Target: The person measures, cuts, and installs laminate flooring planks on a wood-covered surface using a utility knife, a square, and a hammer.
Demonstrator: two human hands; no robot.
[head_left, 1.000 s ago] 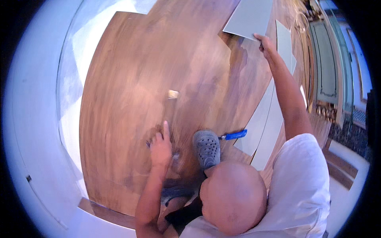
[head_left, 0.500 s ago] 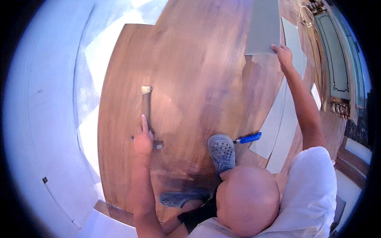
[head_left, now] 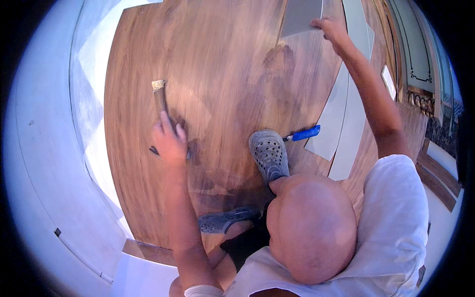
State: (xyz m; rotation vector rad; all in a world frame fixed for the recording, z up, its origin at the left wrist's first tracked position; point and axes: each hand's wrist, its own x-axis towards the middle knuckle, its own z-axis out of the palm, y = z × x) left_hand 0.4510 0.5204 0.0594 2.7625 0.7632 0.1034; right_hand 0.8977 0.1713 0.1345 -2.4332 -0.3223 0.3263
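Two hands, 2 objects, well apart over wood-look floor (head_left: 222, 64). Far L: hammer (head_left: 161, 96), handle pointing away from person, tipped slightly L; long axis approx. fore-aft. Head nearest person, crosswise, mostly under L hand (head_left: 169, 142). Resting or lifted: can't tell. Chg vs. 0.5 s ago: hammer farther L of clog, hand w/ it; thumb now apart from fingers. Judged: carried over by head end, hold loosening. Blurred; can't tell if fingers closed.

Ctr: grey clog (head_left: 269, 153); blue-handled tool (head_left: 306, 132) just beside toe, approx. crosswise.

Top, R of ctr: grey panel (head_left: 303, 19), long axis fore-aft, far end out of frame. Shifted L since prev., gap to pale strips (head_left: 327, 116) wider; judged: being steered clear of them. R hand (head_left: 334, 32) narrow, pinching panel's near R corner.

R-most: strips on floor, slanting away to R.
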